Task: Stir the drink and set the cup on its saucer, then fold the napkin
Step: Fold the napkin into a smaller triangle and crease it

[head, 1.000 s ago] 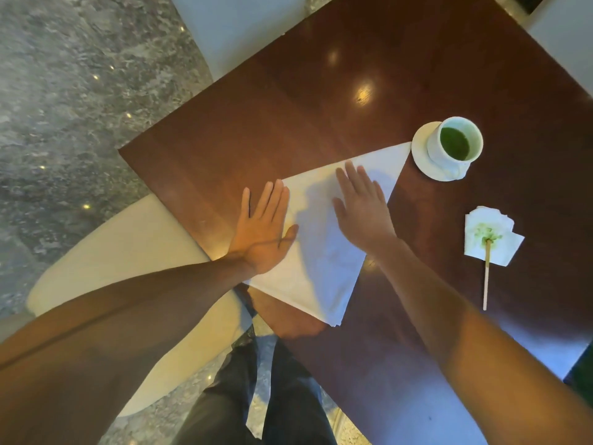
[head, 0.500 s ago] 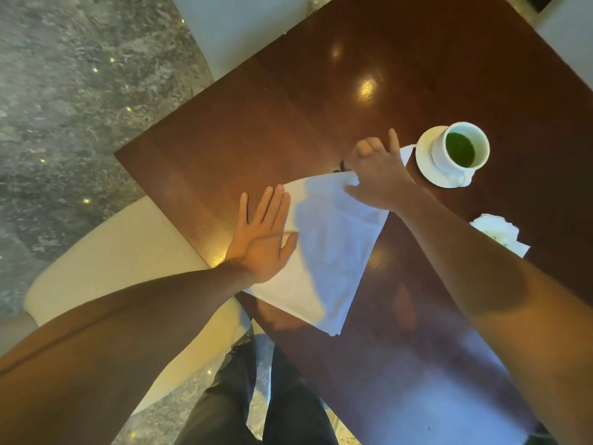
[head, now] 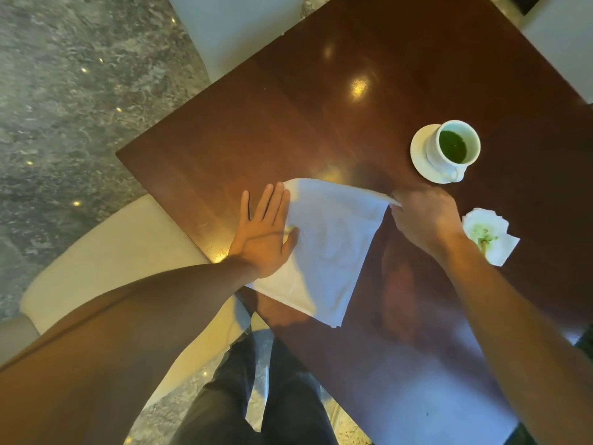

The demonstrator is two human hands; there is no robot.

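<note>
A white cloth napkin [head: 330,252] lies on the dark wooden table [head: 288,117] near its front corner. My left hand [head: 264,239] lies flat with straight fingers, pressing the napkin's left edge down. My right hand [head: 423,216] pinches the napkin's far right corner and holds it lifted off the table, drawn toward me. A white cup [head: 454,149] of green drink stands on its white saucer [head: 420,155] at the right.
A small crumpled paper tissue [head: 491,232] with green stains and a wooden stir stick lies right of my right wrist. Pale chairs [head: 106,248] stand around the table. My dark-trousered legs [head: 256,396] are below the table's corner.
My right hand went from lying flat on the napkin to gripping its far corner, then lifted that corner back toward me. My left hand stayed pressing.
</note>
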